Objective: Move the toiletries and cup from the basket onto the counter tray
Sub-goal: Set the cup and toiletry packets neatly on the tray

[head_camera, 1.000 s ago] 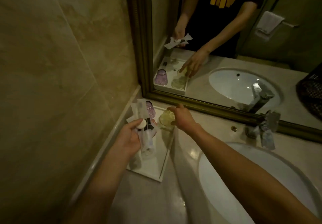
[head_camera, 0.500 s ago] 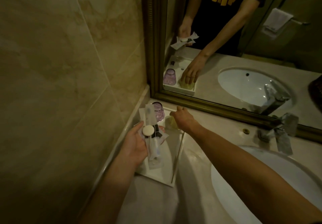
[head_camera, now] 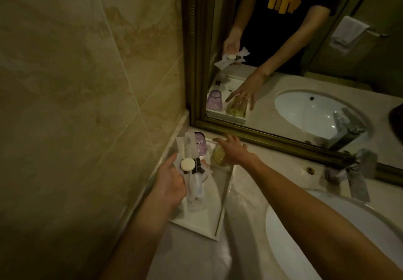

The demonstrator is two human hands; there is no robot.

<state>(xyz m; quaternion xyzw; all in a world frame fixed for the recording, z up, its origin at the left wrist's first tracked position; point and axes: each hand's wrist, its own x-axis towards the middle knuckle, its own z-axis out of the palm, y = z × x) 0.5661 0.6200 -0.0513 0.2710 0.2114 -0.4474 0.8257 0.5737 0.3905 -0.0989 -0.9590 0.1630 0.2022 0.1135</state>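
Marble-look counter (head_camera: pixel 246 196) fills the lower frame, with the white basin (head_camera: pixel 290 231) at about four o'clock and a gilt-framed mirror (head_camera: pixel 294 61) from twelve to two. Beside the wall at seven o'clock sits our white rectangular tray (head_camera: pixel 209 220), its long side running away from us toward the mirror.

At the tray's far end, near eleven o'clock, the purple cup (head_camera: pixel 200 143) stands mouth down. Just to its right, at the tray's far right corner, the yellowish glass cup (head_camera: pixel 219 156) rests on the tray, also inverted as the mirror shows it.

Our right hand (head_camera: pixel 234 152) reaches in from four o'clock and hangs over the yellowish cup with fingers spread wide; the grip is released, and we cannot tell whether the palm touches the glass.

Our left hand (head_camera: pixel 172 179), coming from seven o'clock, hovers above the middle of the tray and is clasped around a bundle of toiletries: a wrapped toothbrush (head_camera: pixel 192 164) lying lengthwise toward the purple cup, a small bottle with a round white cap (head_camera: pixel 187 164) facing us, and a dark-labelled sachet (head_camera: pixel 198 166) tucked beside it. The thumb presses the bundle from the left. Part of the packets is hidden under the fingers.
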